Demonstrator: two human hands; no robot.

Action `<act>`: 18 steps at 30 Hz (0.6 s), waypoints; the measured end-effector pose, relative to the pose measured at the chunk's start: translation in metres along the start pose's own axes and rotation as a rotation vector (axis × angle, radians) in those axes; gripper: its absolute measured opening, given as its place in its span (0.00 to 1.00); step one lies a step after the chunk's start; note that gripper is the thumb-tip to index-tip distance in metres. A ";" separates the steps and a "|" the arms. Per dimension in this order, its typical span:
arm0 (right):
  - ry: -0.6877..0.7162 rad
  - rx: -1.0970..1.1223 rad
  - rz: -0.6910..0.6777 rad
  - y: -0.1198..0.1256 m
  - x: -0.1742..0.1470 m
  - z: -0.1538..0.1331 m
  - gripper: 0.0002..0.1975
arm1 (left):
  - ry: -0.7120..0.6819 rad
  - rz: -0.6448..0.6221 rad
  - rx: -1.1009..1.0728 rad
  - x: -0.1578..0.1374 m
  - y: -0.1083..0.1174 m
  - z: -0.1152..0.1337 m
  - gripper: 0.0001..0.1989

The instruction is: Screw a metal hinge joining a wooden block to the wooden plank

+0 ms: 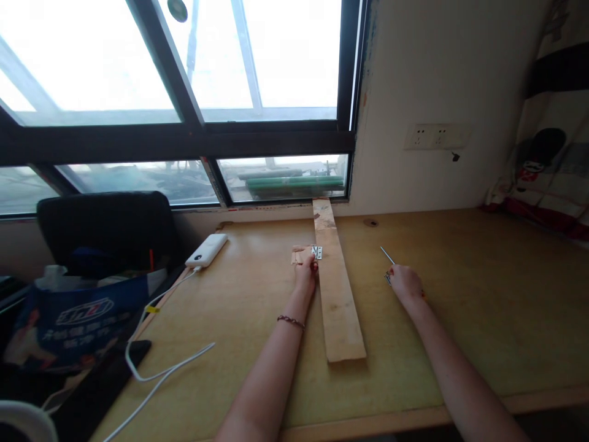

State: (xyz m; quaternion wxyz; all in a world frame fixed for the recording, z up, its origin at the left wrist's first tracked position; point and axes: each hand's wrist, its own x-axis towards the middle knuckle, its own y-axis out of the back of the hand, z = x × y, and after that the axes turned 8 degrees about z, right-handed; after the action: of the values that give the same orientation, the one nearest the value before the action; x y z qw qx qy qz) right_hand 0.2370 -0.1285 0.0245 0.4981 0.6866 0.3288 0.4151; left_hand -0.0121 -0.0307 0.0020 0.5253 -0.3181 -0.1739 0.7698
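A long wooden board (338,294) lies on the table, running from the window sill toward me. A metal hinge (319,252) with screw holes sits at its left edge, bridging to a small piece of wood (298,252). My left hand (307,270) has its fingers closed at the hinge's near left side; its fingertips partly cover the hinge. To the right of the board, my right hand (405,283) is wrapped round a screwdriver (387,255), whose thin shaft points away and to the left. Small metal pieces (388,279) show by its fingers, too small to name.
A white power bank (207,250) with a white cable (156,376) lies at the table's left. Beyond that edge stand a black chair (108,224) and a blue bag (83,319). The window and a wall with sockets (432,136) bound the back; a curtain (547,159) hangs right.
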 end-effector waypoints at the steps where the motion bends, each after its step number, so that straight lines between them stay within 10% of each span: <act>1: -0.001 0.023 0.034 -0.002 0.000 0.001 0.12 | -0.002 -0.002 -0.005 0.000 0.000 0.000 0.11; 5: 0.001 0.395 0.217 -0.008 0.001 -0.002 0.12 | -0.010 -0.010 -0.030 0.002 0.001 -0.002 0.11; 11: -0.001 1.217 -0.035 -0.004 0.004 -0.072 0.19 | 0.003 0.002 -0.081 0.002 0.001 -0.003 0.11; 18: 0.106 1.229 -0.026 -0.015 0.034 -0.173 0.14 | 0.015 0.006 -0.108 0.000 0.000 -0.001 0.11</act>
State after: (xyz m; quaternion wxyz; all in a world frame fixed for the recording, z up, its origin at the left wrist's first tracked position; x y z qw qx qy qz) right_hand 0.0966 -0.0236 0.0460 -0.0007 0.8225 0.5404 0.1772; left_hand -0.0118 -0.0308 0.0010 0.5062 -0.3524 -0.2104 0.7585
